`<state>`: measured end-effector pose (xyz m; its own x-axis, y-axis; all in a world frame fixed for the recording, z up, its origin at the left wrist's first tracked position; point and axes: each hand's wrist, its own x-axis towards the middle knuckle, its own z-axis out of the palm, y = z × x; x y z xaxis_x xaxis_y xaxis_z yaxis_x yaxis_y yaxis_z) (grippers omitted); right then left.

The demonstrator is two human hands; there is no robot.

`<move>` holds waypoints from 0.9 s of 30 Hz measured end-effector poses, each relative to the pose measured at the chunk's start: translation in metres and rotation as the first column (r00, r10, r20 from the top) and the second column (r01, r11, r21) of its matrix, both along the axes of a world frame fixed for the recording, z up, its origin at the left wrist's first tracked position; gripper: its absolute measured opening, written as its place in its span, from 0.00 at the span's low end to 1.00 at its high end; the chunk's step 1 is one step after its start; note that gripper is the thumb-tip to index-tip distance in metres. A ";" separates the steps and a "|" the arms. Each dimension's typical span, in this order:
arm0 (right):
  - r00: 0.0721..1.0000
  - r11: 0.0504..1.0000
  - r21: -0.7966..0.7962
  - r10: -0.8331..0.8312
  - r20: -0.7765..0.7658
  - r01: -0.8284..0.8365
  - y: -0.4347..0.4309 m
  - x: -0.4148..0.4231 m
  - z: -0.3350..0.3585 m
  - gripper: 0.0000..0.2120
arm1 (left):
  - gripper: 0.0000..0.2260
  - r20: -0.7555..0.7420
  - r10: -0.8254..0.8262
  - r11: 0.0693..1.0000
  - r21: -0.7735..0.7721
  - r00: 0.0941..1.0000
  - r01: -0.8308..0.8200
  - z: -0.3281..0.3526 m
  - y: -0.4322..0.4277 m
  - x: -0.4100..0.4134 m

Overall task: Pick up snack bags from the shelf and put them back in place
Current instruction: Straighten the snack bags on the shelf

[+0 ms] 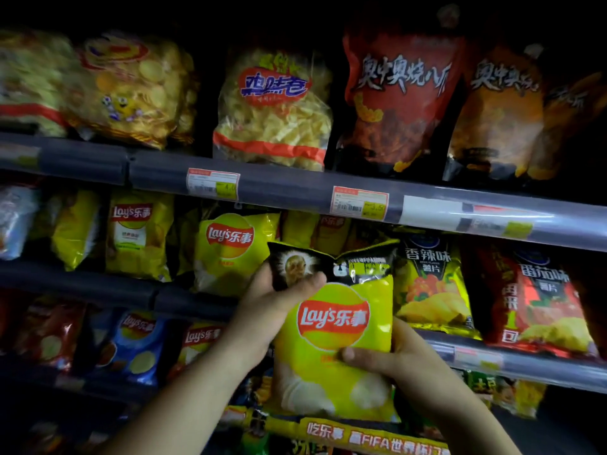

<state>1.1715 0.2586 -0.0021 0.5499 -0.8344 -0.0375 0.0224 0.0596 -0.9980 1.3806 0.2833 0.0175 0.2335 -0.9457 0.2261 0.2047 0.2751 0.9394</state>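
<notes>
both hands hold one yellow lay's bag (335,326) upright in front of the middle shelf. left hand (272,310) grips the bag's upper left corner, thumb pressed across the black top band, fingers wrapped behind it. right hand (404,359) clamps the lower right edge, thumb laid flat over the front just under the red logo, the other fingers hidden behind the bag. the bag is off the shelf, held in the air, its top overlapping the row behind it. just to its upper left a matching yellow bag (230,251) stands on the middle shelf, and to its right sit a spicy-flavour chip bag (430,287) and a red tomato-flavour bag (538,300). the grey shelf rail (295,188) above carries price tags (359,202). on the top shelf, a clear bag of pale snacks (272,113) stands beside red-orange pouches (397,100). blue and red chip bags (138,343) fill the lower left shelf, blurred and dim.
</notes>
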 end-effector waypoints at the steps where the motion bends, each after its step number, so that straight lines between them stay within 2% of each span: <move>1: 1.000 1.000 -0.011 0.004 0.009 -0.004 0.002 0.004 -0.001 0.30 | 0.17 0.008 0.051 0.999 -0.011 0.999 -0.051 0.001 -0.001 -0.006; 4: 0.999 0.999 -0.038 -0.029 0.045 0.031 0.004 0.008 0.000 0.20 | 0.13 -0.003 0.109 0.994 -0.002 0.994 -0.109 0.004 -0.001 -0.011; 6: 0.998 0.999 -0.038 -0.032 0.056 0.034 0.002 0.004 0.002 0.17 | 0.06 -0.049 0.117 0.993 0.028 0.992 -0.116 0.007 -0.005 -0.006; 10: 0.999 0.999 -0.043 -0.006 0.036 0.007 -0.004 -0.006 0.006 0.34 | 0.11 -0.099 0.094 0.988 0.134 0.991 -0.081 0.014 -0.013 0.003; 14: 0.998 0.999 -0.022 0.028 0.050 -0.027 -0.008 -0.017 0.007 0.35 | 0.16 -0.112 0.028 0.981 0.192 0.993 -0.007 0.016 -0.018 0.006; 20: 0.995 0.997 -0.003 0.083 0.050 -0.083 -0.014 -0.026 0.009 0.32 | 0.14 -0.088 -0.034 0.978 0.201 0.996 0.051 0.017 -0.022 0.006; 23: 0.998 0.999 0.010 0.051 0.037 -0.051 -0.015 -0.029 0.011 0.35 | 0.22 -0.122 -0.038 0.974 0.219 0.992 0.064 0.014 -0.025 0.010; 25: 0.998 0.998 0.009 -0.057 0.033 0.057 -0.019 -0.027 0.012 0.36 | 0.27 -0.038 -0.035 0.976 0.211 0.999 0.043 0.010 -0.023 0.012; 27: 0.985 0.985 -0.012 -0.172 0.024 0.173 -0.030 -0.021 0.014 0.31 | 0.21 0.126 -0.088 0.977 0.204 0.988 0.061 0.001 -0.016 0.006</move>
